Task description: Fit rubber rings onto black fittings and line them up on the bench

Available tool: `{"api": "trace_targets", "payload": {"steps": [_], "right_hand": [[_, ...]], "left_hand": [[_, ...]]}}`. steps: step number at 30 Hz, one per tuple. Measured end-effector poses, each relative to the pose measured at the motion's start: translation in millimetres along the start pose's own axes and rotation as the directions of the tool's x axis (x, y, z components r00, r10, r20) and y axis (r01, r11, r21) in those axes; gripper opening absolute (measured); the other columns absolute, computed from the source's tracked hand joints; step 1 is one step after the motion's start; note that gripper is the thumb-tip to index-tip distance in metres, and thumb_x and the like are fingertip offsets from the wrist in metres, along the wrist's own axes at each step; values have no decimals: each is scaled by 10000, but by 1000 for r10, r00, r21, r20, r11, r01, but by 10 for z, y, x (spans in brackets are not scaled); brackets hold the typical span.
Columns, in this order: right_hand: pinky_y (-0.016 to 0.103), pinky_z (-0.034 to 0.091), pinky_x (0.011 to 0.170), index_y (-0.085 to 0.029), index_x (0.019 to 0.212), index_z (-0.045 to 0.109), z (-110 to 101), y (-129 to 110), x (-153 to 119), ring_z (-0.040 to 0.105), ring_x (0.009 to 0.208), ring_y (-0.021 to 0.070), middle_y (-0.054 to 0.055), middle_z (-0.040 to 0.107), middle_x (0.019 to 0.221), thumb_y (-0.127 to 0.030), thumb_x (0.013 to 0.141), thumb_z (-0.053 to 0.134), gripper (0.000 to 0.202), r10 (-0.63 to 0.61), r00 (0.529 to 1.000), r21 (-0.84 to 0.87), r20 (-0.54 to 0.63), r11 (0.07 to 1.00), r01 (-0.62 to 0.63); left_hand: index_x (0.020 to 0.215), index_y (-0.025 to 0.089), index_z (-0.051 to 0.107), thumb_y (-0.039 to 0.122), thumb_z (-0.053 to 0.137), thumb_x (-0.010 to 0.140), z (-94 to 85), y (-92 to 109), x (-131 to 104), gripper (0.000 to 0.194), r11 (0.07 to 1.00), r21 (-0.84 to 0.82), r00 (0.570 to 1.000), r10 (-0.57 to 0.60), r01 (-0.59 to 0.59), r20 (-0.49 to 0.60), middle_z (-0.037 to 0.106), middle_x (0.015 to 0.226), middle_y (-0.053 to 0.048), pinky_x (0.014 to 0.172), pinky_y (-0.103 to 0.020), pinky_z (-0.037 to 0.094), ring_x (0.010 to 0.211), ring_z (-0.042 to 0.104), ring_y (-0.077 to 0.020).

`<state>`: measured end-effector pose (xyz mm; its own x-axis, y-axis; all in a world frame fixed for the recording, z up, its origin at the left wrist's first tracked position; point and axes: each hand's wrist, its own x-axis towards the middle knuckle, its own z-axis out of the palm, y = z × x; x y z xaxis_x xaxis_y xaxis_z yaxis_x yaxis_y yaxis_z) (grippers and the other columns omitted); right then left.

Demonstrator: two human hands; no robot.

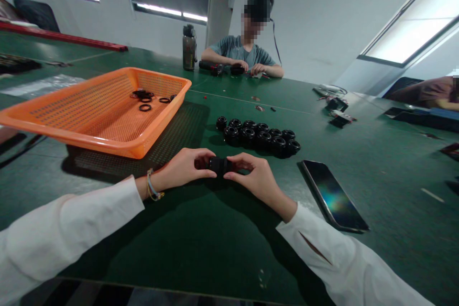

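Both hands meet over the green table on one small black cylindrical part (217, 166), lying sideways between them. My left hand (190, 167) grips its left end between thumb and fingers. On its right end my right hand (253, 172) is closed in the same kind of pinch. Just beyond stands a cluster of several glossy black round parts (263, 137) with holes in their tops. Left of my hands sits an orange perforated basket (139, 146), with several black rings (145, 107) in its far end.
A phone (335, 196) lies right of my right hand. Across the green table (201, 258) a person (247, 50) sits with hands on dark items, beside a bottle (189, 48). Electronic parts with wires (339, 110) lie at the far right. Another person's arm shows at the right edge.
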<state>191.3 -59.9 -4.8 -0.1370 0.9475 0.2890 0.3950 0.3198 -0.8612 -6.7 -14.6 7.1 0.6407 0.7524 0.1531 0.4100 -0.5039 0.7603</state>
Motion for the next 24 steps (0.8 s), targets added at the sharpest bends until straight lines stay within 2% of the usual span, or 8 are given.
{"api": "trace_targets", "payload": {"steps": [6,9,18,24], "right_hand": [[339,553,728,-193,953,686,-31,5,-4,666,732,172,45,703,862,-178,659,693,294,-45,999,-21,7,999,45],[338,555,725,-194,963,689,-38,0,-1,665,741,172,50,701,885,-174,669,678,295,-51,999,-23,15,998,51],[356,557,731,-153,977,691,0,-29,-9,681,755,201,77,725,895,-195,653,686,327,78,997,26,-1,997,-78],[359,554,745,-133,970,697,0,-58,-3,686,787,216,88,728,922,-193,653,685,323,98,995,-6,10,995,-98]], "left_hand": [[1026,121,639,284,689,695,6,-31,13,372,1000,29,999,-6,7,-43,701,850,-42,649,-249,470,716,631,-182],[1029,128,649,291,692,700,10,-43,14,370,998,57,998,1,2,-56,710,863,-45,662,-260,476,729,641,-193],[1039,114,652,286,703,704,1,-23,4,380,996,91,998,0,5,-56,712,929,-74,724,-288,486,806,659,-221],[1047,120,649,269,707,701,5,-42,1,382,990,143,998,27,-20,-50,712,921,-69,708,-266,485,799,659,-207]]}}
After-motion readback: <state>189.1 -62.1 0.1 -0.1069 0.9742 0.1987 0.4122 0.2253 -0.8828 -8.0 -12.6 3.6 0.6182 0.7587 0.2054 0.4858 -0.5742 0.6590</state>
